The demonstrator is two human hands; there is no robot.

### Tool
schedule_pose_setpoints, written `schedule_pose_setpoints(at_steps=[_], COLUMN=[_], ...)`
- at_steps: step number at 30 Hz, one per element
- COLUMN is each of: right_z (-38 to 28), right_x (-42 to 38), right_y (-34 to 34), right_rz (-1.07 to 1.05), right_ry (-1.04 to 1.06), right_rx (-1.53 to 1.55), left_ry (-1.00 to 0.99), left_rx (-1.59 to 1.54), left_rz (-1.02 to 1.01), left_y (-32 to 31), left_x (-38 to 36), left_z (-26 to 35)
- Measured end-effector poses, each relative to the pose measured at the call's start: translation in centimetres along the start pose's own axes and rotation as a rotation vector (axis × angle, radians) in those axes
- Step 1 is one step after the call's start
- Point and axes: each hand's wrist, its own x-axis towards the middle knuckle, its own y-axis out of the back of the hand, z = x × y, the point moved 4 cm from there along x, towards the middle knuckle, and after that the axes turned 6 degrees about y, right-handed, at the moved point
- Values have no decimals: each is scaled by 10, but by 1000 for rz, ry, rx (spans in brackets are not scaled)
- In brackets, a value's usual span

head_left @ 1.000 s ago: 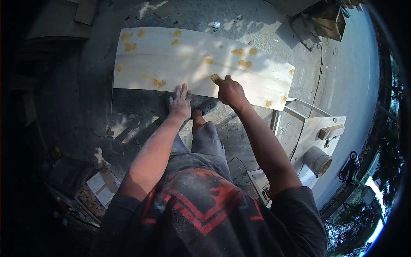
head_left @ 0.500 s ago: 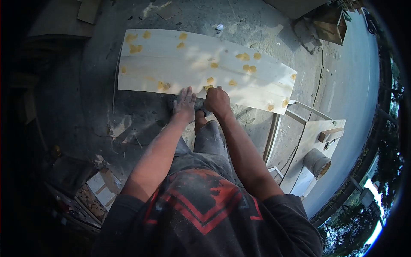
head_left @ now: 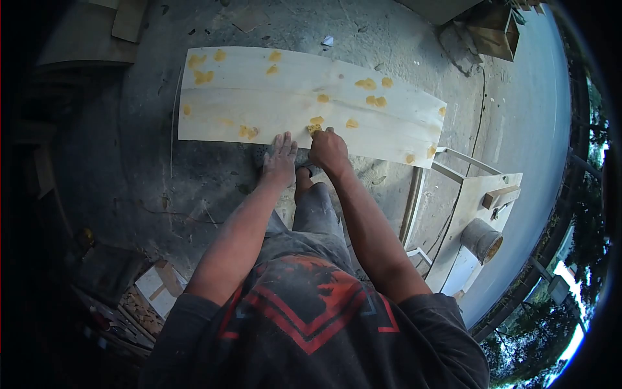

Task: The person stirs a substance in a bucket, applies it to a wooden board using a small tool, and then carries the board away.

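Note:
A long pale wooden board (head_left: 246,100) lies across in front of me, dotted with yellow filler patches (head_left: 366,83). My left hand (head_left: 281,159) rests at its near edge, fingers stretched out and holding nothing. Just to the right, my right hand (head_left: 328,150) is closed around a small flat yellow-smeared scraper (head_left: 313,129) pressed to the board near that edge. Most of the scraper is hidden by my fingers. One filler patch (head_left: 316,120) sits right beyond it.
At right, a low stand (head_left: 453,220) bears a metal can (head_left: 481,240) and a wooden block (head_left: 501,197). An open box (head_left: 495,32) stands at the far right. Wood scraps (head_left: 142,311) fill a container at lower left. My foot is under the board's near edge.
The camera view has shifted slightly. Both hands stay almost in place, the right one with the scraper a touch farther from me. Bright dappled light on the board has faded.

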Motion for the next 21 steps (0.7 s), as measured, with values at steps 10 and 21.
schedule_pose_setpoints(at_steps=[10,21], right_z=[42,-1], right_x=[22,-62], right_y=[27,-34], right_rz=[-41,-10], right_ry=[112,-138], right_rx=[-210,91], left_ry=[4,-9], left_rx=[-67,-62], left_rz=[-1,-9], left_y=[4,16], left_x=[-1,2], left_z=[-1,-3])
